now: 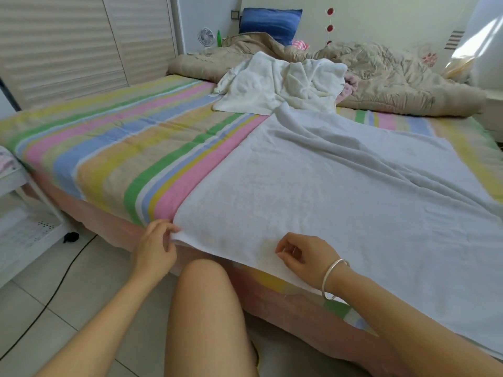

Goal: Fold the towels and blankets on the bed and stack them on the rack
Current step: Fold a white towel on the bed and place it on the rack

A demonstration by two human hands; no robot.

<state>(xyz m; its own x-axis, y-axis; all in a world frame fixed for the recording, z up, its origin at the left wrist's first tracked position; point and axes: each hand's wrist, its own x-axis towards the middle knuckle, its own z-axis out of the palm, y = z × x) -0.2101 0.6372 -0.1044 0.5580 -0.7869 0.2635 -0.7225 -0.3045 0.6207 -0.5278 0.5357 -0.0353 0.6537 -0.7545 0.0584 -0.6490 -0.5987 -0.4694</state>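
Lying flat but creased, white towel (340,191) overhangs striped bed (109,148).

Open striped sheet (109,148) leftward; crumpled towel (277,83) and quilt (394,77) beyond.

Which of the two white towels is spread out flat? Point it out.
The near towel, at the bed edge, its corner pinched by the left hand. The far towel lies crumpled beside the beige quilt.
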